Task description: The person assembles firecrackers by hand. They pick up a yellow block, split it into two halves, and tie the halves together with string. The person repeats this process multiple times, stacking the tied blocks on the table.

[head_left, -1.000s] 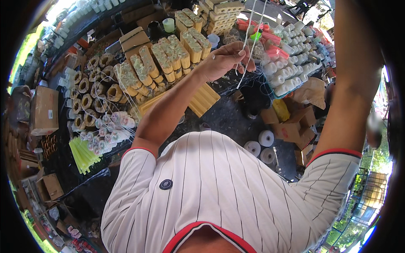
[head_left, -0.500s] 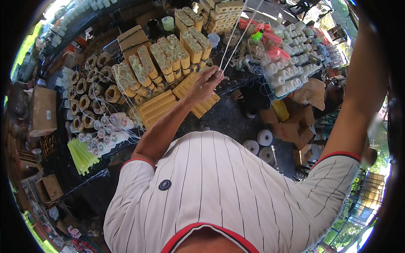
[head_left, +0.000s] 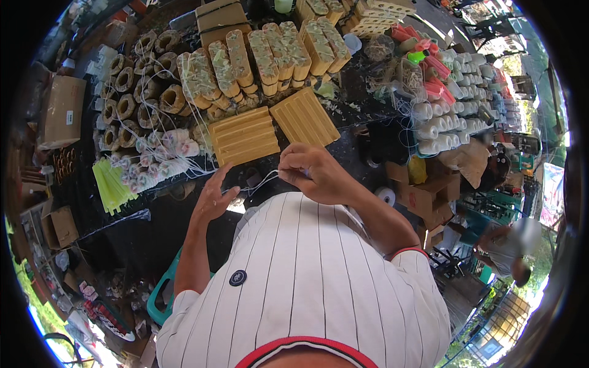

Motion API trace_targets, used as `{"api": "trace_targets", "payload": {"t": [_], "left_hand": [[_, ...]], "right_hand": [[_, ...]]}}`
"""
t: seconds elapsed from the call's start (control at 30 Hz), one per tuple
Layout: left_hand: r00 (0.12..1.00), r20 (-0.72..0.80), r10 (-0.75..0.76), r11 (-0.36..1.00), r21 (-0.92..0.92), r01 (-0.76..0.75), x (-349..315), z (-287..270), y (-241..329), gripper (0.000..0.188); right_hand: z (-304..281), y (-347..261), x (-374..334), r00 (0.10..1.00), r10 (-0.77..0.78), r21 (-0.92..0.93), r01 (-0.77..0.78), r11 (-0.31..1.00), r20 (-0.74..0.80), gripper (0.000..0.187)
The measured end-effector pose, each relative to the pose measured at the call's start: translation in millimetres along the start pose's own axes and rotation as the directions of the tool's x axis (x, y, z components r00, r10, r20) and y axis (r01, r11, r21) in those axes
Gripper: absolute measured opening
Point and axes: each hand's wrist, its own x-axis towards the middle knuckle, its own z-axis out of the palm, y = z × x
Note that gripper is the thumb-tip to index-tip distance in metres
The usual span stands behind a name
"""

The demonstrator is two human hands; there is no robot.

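Note:
My right hand (head_left: pixel 313 173) is closed in a pinch on a doubled white cord (head_left: pixel 265 181) in front of my shirt. The cord sags from its fingertips toward my left hand (head_left: pixel 215 195), which is open, thumb and fingers apart. Whether the cord touches the left thumb I cannot tell. Just beyond the hands, on the dark table, lie two tan grooved boards: a left board (head_left: pixel 242 138) and a tilted right board (head_left: pixel 305 118).
Behind the boards stand rows of tan blocks (head_left: pixel 264 67) with mottled tops. Hollow tan rings (head_left: pixel 126 105), bundled white-pink pieces (head_left: pixel 162 150) and green strips (head_left: pixel 112 186) lie left. White spools (head_left: pixel 435 129) and a cardboard box (head_left: pixel 429 195) are right. Another person (head_left: pixel 500 245) is at far right.
Both arms have come down in front of my chest. The left hand, earlier gripping the taut white cord over the table, has let go; the right hand, earlier out of view, now pinches slack cord.

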Motion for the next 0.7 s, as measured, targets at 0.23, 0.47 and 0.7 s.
{"api": "trace_targets", "payload": {"t": [0.23, 0.47, 0.7], "left_hand": [[0.998, 0.068, 0.005, 0.642, -0.765, 0.049, 64, 64, 67, 0.03], [0.981, -0.177, -0.084, 0.886, -0.463, -0.007, 122, 121, 78, 0.02], [0.954, -0.265, -0.139, 0.962, -0.265, 0.066, 147, 152, 92, 0.019]], "right_hand": [[-10, 61, 17, 0.984, 0.156, 0.158, -0.141, 0.977, -0.086, 0.011], [-38, 159, 7, 0.92, 0.387, 0.635, -0.259, 0.727, -0.068, 0.011], [-129, 237, 39, 0.82, 0.347, -0.091, -0.43, 0.898, -0.455, 0.043]]}}
